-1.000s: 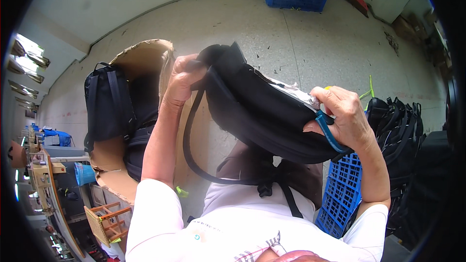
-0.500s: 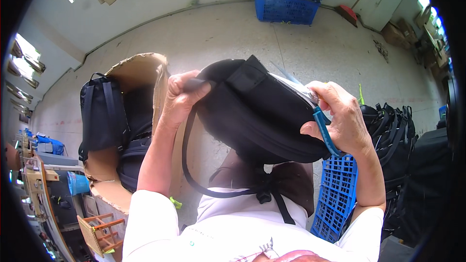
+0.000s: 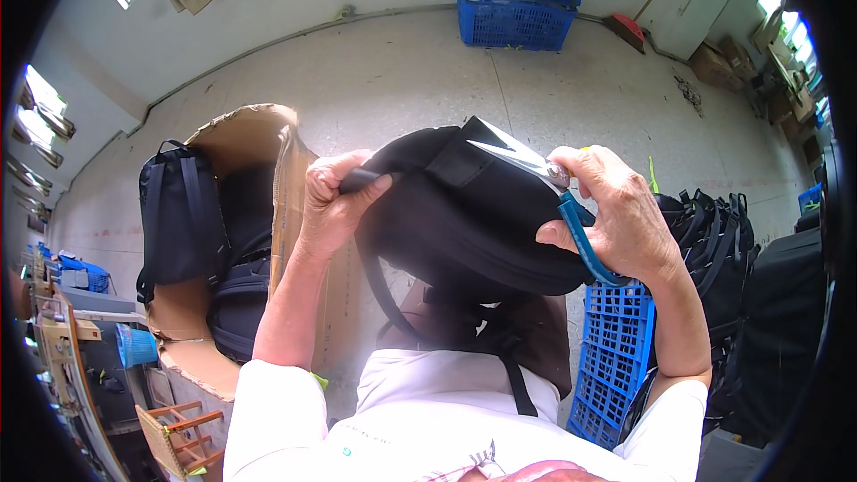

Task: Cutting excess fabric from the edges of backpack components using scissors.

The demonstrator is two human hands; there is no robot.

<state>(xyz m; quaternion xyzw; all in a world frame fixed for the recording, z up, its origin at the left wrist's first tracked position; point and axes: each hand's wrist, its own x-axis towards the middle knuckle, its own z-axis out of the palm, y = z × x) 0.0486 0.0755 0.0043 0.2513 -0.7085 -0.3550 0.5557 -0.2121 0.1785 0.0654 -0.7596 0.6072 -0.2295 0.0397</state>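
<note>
A black backpack (image 3: 486, 223) is held up before my chest, tilted, with straps hanging down toward my lap. My left hand (image 3: 335, 196) is closed, thumb and fingers pinching a dark strap (image 3: 361, 180) at the bag's left side. In my right hand (image 3: 629, 210) is a pair of scissors (image 3: 578, 234) with teal handles; the fingers are around the handles. Its bright blades lie spread over the bag's upper edge, beside a flat black flap (image 3: 461, 161). Whether the blades touch the fabric I cannot tell.
To the left, a torn cardboard box (image 3: 299, 205) holds several black backpacks (image 3: 183, 205). A blue plastic crate (image 3: 616, 357) and a pile of black bags (image 3: 714, 241) stand at my right. Stacked blue crates (image 3: 518, 18) are by the far wall. A small wooden stool (image 3: 183, 437) sits lower left.
The scissors' blades now show more widely spread over the bag's top edge. My right hand and the bag have shifted slightly; my left hand keeps its grip on the strap.
</note>
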